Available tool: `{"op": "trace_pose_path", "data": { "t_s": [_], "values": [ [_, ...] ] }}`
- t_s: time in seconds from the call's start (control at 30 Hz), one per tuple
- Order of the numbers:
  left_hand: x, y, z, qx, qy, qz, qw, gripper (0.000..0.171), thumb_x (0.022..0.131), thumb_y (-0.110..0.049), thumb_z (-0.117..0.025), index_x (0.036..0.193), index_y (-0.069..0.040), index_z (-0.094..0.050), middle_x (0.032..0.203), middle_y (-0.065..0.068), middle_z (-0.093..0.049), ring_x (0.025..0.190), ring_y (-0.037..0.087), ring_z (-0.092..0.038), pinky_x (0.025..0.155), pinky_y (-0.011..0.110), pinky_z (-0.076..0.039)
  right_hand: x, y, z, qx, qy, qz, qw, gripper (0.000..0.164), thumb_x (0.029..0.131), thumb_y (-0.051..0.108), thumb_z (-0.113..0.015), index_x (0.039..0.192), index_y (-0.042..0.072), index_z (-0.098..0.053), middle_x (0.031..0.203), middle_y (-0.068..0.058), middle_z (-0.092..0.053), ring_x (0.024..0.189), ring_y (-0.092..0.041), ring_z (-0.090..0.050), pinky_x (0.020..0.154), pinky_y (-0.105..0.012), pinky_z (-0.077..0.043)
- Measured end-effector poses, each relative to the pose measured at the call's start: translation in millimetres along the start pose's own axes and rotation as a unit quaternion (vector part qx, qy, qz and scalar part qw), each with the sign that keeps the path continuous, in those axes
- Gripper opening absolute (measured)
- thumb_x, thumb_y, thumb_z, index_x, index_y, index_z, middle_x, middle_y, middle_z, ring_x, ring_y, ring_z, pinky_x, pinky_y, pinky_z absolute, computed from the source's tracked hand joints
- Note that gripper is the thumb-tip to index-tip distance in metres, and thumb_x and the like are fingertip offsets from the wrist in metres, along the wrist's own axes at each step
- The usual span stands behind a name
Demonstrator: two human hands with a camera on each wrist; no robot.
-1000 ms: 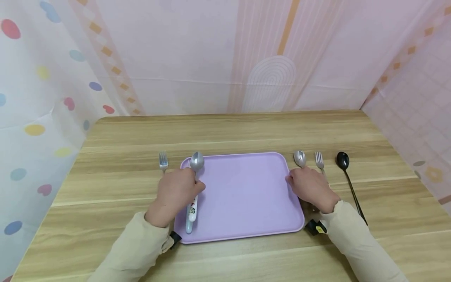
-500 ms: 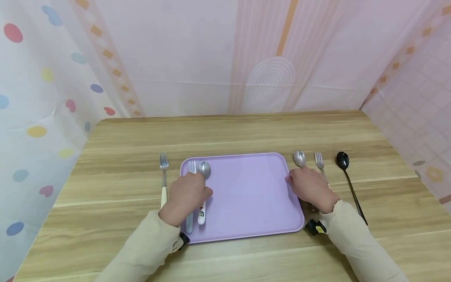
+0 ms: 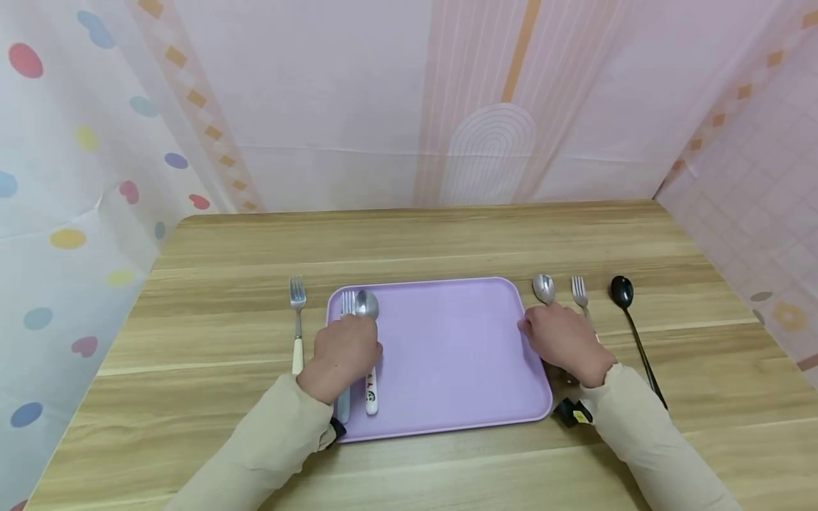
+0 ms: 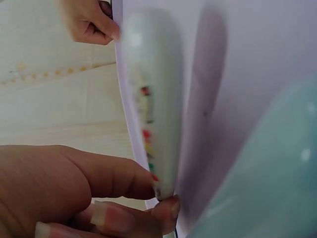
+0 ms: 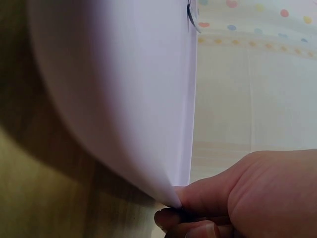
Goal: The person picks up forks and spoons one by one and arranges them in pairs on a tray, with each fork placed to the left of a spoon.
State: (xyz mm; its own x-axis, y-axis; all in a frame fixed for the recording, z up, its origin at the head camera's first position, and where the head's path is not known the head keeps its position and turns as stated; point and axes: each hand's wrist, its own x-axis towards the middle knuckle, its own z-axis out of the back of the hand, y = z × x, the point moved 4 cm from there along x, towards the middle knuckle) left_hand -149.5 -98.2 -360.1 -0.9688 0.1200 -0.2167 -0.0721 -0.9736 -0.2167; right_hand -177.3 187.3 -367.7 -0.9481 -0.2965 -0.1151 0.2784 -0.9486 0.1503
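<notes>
My left hand (image 3: 347, 349) pinches a spoon over the left part of the lilac tray (image 3: 447, 355). The spoon's metal bowl (image 3: 367, 304) points away from me, and its white handle (image 4: 158, 99) carries small coloured pictures. Just left of it on the tray lies a fork (image 3: 348, 303) with a pale blue handle (image 4: 277, 163); my left hand hides its middle. At the tray's right side my right hand (image 3: 565, 341) pinches the rim (image 5: 171, 196) between thumb and fingers.
On the wooden table (image 3: 409, 241), a white-handled fork (image 3: 297, 319) lies left of the tray. To the right lie a metal spoon (image 3: 544, 287), a second fork (image 3: 579, 291) partly behind my right hand, and a long black spoon (image 3: 629, 319).
My left hand has moved right with the spoon and slightly towards me. The spoon has gone from overlapping the blue-handled fork to beside it. My right hand has stayed at the rim.
</notes>
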Motion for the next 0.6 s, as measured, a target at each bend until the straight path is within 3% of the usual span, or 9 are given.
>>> {"op": "trace_pose_path", "data": {
  "t_s": [0.6],
  "values": [
    [2.3,0.9,-0.2,-0.002,-0.003,0.0,1.0,0.023,0.084,-0.016,-0.057,0.063,-0.008,-0.057,0.061,0.007,-0.053,0.051,0.019,-0.049,0.038,0.033,-0.04,0.5,0.7,0.1,0.001,0.003,0.0,1.0,0.024,0.092,0.021,-0.051,0.072,0.01,-0.06,0.059,-0.003,-0.05,0.052,-0.017,-0.048,0.043,-0.032,-0.039]
  ]
}}
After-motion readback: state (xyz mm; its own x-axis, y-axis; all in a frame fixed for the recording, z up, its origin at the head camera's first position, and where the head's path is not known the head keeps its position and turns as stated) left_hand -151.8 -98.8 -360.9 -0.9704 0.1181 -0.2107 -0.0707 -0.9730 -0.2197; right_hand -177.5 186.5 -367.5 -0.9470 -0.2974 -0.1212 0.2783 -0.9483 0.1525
